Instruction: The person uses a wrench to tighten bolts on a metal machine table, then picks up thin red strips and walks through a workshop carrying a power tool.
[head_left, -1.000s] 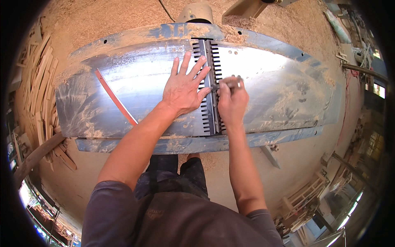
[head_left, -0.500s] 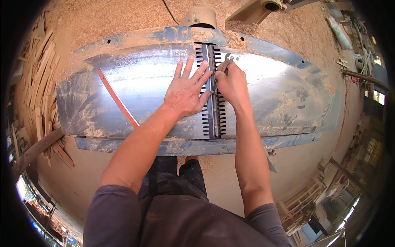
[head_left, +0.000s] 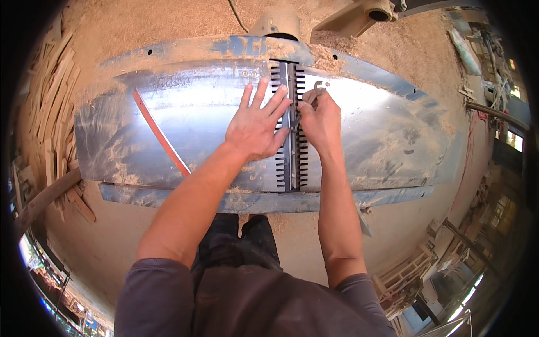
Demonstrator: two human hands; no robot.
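My left hand (head_left: pixel 255 126) lies spread on the metal table of a jointer (head_left: pixel 196 123), its fingertips and thumb reaching the edge of the cutter head (head_left: pixel 288 163). That long dark cylinder sits in a slot with comb-like teeth along both sides. In my right hand (head_left: pixel 321 121) is an open-end wrench (head_left: pixel 320 85), its forked jaw sticking out above my closed fingers. The wrench's other end points down toward the cutter head, partly hidden by my fingers. A thin strip with a red face (head_left: pixel 160 132) lies slanted on the table's left half.
Wood shavings (head_left: pixel 168 22) cover the floor beyond the machine and dust its top. Stacked wood strips (head_left: pixel 53 112) lie at the left beside a round pole (head_left: pixel 50 199). A metal machine part (head_left: pixel 353 19) stands at the far right, near a dust-coated housing (head_left: pixel 275 25).
My right hand has shifted slightly to the right and turned the wrench a little. The left hand stays spread in nearly the same place.
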